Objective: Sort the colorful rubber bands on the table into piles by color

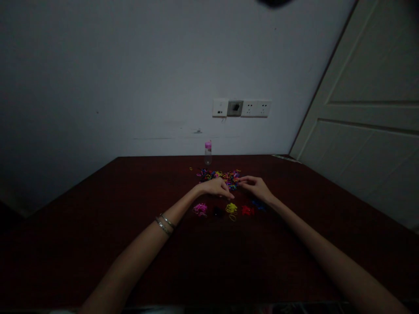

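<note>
Small rubber bands of many colours lie in a mixed heap (219, 175) on the dark red table. My left hand (216, 187) is over the near edge of this heap, back of the hand up, fingers bent and pointing right. Its fingertips are just above a small pile of yellow bands (231, 208); whatever they hold is hidden. At the heap's right edge, my right hand (257, 187) has its thumb and fingers drawn together among the bands, too small to make out what is between them.
Nearer me lie piles of pink bands (200, 209), black bands (217, 212), red bands (248, 210) and blue bands (258, 204), the last partly beside my right wrist. A clear bottle with a pink cap (208, 152) stands behind the heap, near the wall with sockets (255, 108).
</note>
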`<state>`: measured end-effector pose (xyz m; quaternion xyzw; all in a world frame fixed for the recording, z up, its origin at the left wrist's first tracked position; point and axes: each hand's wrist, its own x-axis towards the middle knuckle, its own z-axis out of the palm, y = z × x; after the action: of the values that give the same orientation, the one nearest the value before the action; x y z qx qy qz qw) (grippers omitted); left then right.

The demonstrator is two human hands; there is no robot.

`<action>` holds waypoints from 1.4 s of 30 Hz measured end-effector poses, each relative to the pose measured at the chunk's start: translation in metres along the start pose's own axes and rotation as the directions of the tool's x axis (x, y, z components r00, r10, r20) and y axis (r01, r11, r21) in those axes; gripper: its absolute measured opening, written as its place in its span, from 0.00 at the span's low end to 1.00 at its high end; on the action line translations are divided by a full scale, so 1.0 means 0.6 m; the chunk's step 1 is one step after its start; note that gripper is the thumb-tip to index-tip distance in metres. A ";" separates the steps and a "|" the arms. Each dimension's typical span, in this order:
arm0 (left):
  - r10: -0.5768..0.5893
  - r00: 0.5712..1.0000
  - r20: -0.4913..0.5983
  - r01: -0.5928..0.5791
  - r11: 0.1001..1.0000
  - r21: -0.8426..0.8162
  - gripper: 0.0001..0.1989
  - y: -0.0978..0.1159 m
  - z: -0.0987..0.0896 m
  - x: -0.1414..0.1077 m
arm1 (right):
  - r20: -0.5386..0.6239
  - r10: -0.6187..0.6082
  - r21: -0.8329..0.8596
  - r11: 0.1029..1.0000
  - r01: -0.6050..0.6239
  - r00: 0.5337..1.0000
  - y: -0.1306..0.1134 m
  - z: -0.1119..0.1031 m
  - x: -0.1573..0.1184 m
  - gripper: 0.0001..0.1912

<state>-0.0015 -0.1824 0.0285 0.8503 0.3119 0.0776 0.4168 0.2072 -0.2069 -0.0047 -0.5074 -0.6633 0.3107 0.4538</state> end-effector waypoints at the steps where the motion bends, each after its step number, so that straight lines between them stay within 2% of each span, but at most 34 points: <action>1: -0.001 1.000 -0.009 0.000 1.000 -0.013 0.20 0.000 -0.002 -0.001 | -0.002 -0.009 -0.009 1.000 0.009 1.000 0.002 -0.001 0.001 0.17; 8: 0.004 0.992 -0.126 -0.019 0.993 -0.117 0.21 -0.020 -0.020 -0.003 | 0.068 0.023 0.045 0.999 -0.026 0.997 0.017 -0.008 0.005 0.19; 12: -0.050 0.964 -0.260 -0.036 0.947 -0.318 0.23 -0.054 -0.031 -0.010 | 0.107 0.067 0.071 0.995 -0.075 0.992 0.014 -0.013 0.004 0.18; 16: -0.196 0.892 -0.407 -0.084 0.814 -0.575 0.21 -0.093 -0.049 -0.019 | 0.106 0.076 0.066 0.994 -0.083 0.991 0.007 -0.020 0.002 0.17; 19: -0.270 0.808 -0.524 -0.172 0.743 -0.647 0.18 -0.118 -0.068 -0.027 | 0.108 0.062 0.066 0.995 -0.070 0.992 0.008 -0.023 0.002 0.16; 23: -0.321 0.711 -0.625 -0.243 0.723 -0.647 0.17 -0.146 -0.087 -0.039 | 0.131 0.081 0.055 0.995 -0.089 0.988 0.013 -0.024 0.003 0.16; 27: -0.372 0.649 -0.664 -0.221 0.743 -0.632 0.16 -0.163 -0.089 -0.046 | 0.162 0.079 0.004 0.997 -0.081 0.984 0.010 -0.019 0.000 0.15; 29: -0.380 0.632 -0.675 -0.197 0.764 -0.615 0.17 -0.166 -0.085 -0.045 | 0.188 0.029 -0.058 0.998 -0.018 0.982 0.001 -0.011 -0.005 0.14; 32: -0.370 0.620 -0.691 -0.153 0.807 -0.570 0.18 -0.165 -0.079 -0.042 | 0.256 -0.120 -0.176 0.970 0.168 0.959 -0.022 0.014 -0.020 0.10; 34: -0.343 0.627 -0.699 -0.131 0.838 -0.529 0.19 -0.165 -0.075 -0.040 | 0.308 -0.245 -0.237 0.916 0.323 0.919 -0.042 0.034 -0.032 0.08; 37: -0.309 0.637 -0.707 -0.107 0.872 -0.477 0.20 -0.165 -0.072 -0.038 | 0.382 -0.376 -0.282 0.823 0.494 0.844 -0.067 0.064 -0.051 0.08; 42: -0.303 0.636 -0.710 -0.047 0.903 -0.427 0.20 -0.160 -0.071 -0.039 | 0.475 -0.467 -0.309 0.705 0.638 0.746 -0.083 0.089 -0.070 0.09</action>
<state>-0.0812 -0.1245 -0.0138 0.6065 0.4952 0.4604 0.4184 0.1417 -0.2590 0.0058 -0.3050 -0.9110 0.0815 0.2654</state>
